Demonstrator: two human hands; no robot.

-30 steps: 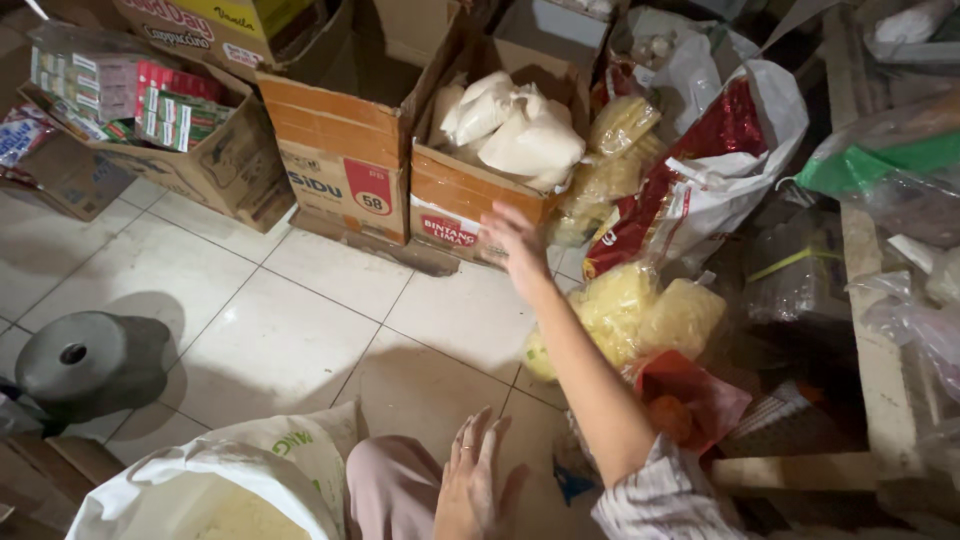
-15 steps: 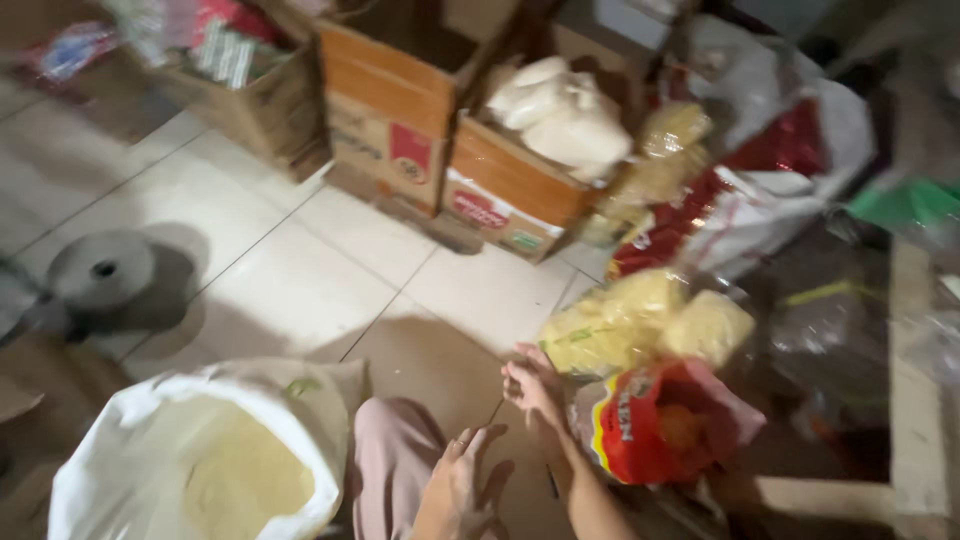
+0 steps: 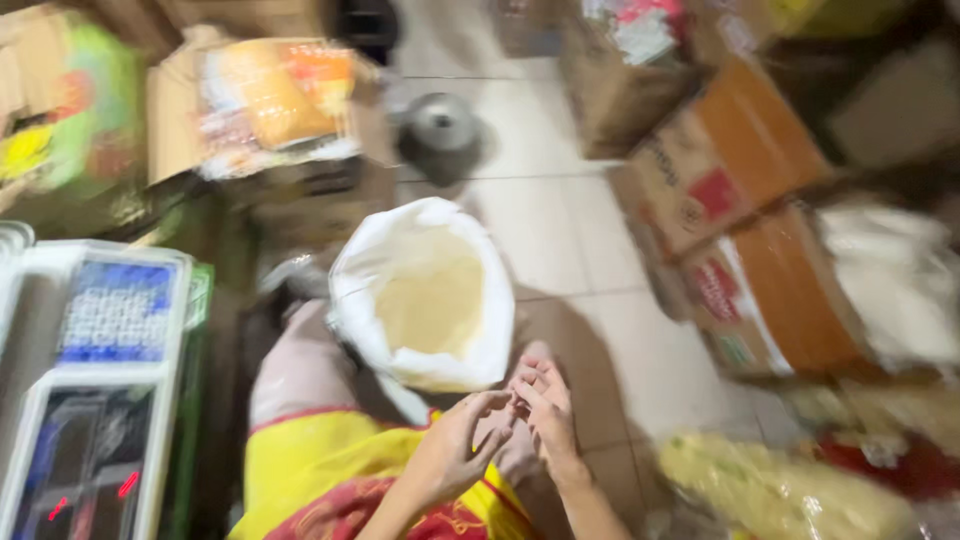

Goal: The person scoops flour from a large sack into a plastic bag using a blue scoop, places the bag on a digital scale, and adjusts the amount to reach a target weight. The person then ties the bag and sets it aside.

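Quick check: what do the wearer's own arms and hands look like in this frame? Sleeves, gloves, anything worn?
Both forearms are bare, with no sleeve showing up to the frame's lower edge. The left hand and right hand wear no gloves. The picture is too blurred to tell rings or a watch. Below them shows a yellow garment with a red patterned part.

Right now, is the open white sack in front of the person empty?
No, the white sack holds a pale yellowish granular filling up near its rolled rim.

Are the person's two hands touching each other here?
Touching. The head view shows the left hand and right hand meeting at the fingertips, no gap between them, just in front of the open white sack.
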